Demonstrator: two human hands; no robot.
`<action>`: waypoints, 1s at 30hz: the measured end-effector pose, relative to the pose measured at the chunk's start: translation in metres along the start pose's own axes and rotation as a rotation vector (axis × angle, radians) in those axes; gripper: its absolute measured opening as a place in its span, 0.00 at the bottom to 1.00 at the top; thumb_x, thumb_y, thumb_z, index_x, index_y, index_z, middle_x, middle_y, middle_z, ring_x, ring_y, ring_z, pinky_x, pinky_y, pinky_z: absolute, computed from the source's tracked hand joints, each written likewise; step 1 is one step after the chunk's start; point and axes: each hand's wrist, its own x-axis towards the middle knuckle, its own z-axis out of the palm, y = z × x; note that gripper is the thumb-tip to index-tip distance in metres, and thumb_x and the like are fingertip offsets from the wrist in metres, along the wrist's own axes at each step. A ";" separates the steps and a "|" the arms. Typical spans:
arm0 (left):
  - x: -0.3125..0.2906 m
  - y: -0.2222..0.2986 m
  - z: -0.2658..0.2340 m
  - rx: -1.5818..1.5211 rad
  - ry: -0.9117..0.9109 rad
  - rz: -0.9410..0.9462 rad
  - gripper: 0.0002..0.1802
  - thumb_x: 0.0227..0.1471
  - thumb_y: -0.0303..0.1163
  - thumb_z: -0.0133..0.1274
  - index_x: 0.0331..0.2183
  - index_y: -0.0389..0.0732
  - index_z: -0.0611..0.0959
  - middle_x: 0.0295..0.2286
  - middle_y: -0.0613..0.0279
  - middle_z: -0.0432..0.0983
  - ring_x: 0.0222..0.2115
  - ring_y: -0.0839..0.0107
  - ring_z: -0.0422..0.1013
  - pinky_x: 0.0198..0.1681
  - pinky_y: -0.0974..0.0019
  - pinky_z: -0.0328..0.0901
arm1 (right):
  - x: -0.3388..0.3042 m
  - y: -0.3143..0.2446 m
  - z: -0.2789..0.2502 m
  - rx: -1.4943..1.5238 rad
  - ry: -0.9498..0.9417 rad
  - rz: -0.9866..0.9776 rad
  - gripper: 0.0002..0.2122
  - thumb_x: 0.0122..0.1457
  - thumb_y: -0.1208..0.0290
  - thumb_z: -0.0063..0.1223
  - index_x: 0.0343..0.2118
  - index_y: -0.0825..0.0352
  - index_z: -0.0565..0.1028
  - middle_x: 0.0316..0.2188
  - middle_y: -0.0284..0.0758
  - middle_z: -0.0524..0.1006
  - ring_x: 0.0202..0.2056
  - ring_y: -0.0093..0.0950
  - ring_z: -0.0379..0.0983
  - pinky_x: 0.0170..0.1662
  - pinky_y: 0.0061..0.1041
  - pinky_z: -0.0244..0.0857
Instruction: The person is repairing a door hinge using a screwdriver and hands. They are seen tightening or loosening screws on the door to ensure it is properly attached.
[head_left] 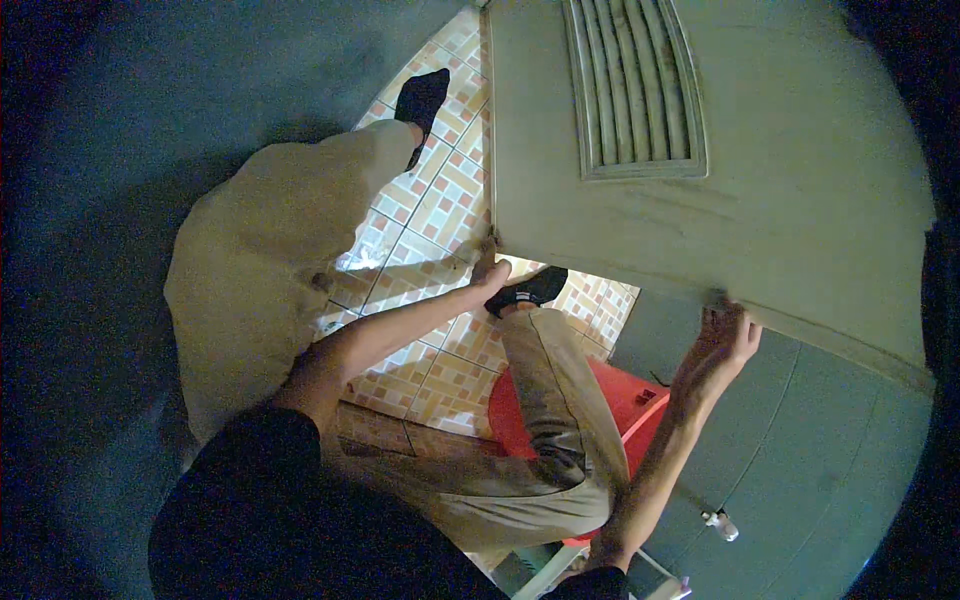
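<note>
The door (790,150) at upper right could swing into the foot (532,289) at centre if pulled hard, with the left hand (490,273) at its lower-left corner and the right hand (730,332), fingers curled, at its lower edge, though whether either grips I cannot tell.

Two bare hands (487,277) (730,335), two feet (424,97) (532,291) in dark footwear, one pale panel (790,190), one louvred vent (636,90), one red object (630,393) and one tiled floor (420,225) were visible.

Patterned tile floor (432,212); 2 black-covered feet (424,97) on it.
</note>
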 end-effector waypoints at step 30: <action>-0.083 0.076 0.105 0.042 0.648 0.392 0.37 0.56 0.38 0.44 0.63 0.34 0.55 0.36 0.45 0.76 0.34 0.56 0.76 0.36 0.57 0.71 | -0.011 -0.019 0.042 -0.292 0.165 -0.071 0.26 0.58 0.60 0.63 0.53 0.72 0.70 0.46 0.39 0.74 0.46 0.27 0.69 0.52 0.29 0.63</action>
